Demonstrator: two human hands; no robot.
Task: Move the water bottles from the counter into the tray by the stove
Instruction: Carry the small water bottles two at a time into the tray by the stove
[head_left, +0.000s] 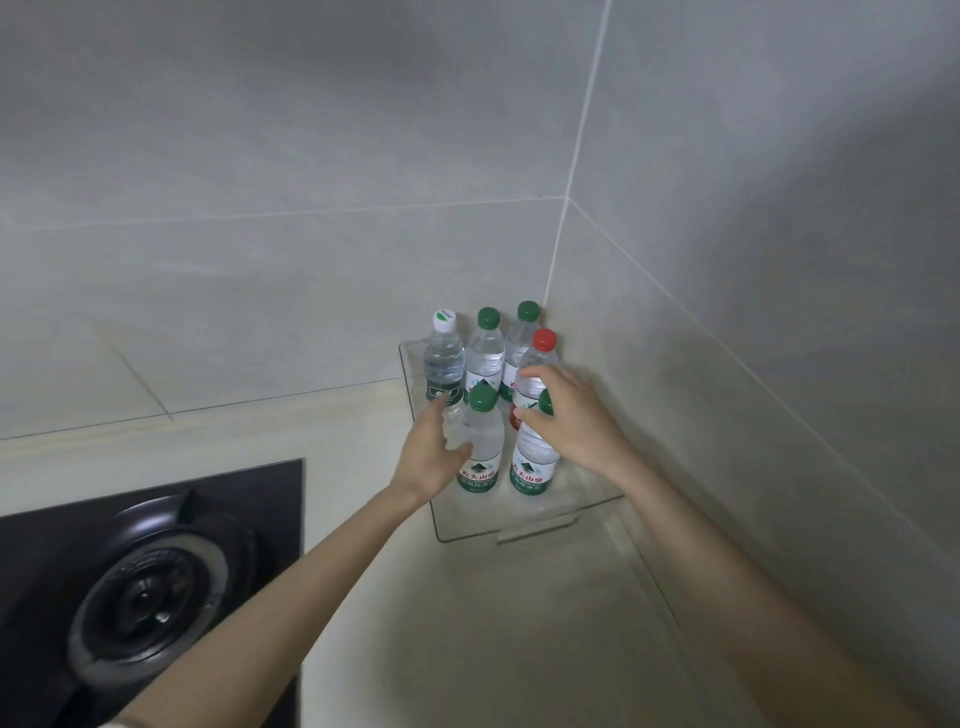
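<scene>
Two hands (428, 460) (576, 426), six bottles (444, 364) (485, 358) (519, 338) (543, 358) (483, 460) (535, 462), one tray (519, 527)

I count six clear water bottles, all upright in the clear plastic tray (519, 526). The left hand (428, 460) grips the front left bottle (482, 447), which has a green cap and green label. The right hand (574, 423) curls over the neck of the front right bottle (534, 462), which has the same label. Beyond the left hand stands the white-capped bottle (444, 358). Beyond the right are the green-capped middle bottle (485, 353), the green-capped corner bottle (523, 332) and the red-capped bottle (543, 358), which is at its fingertips.
</scene>
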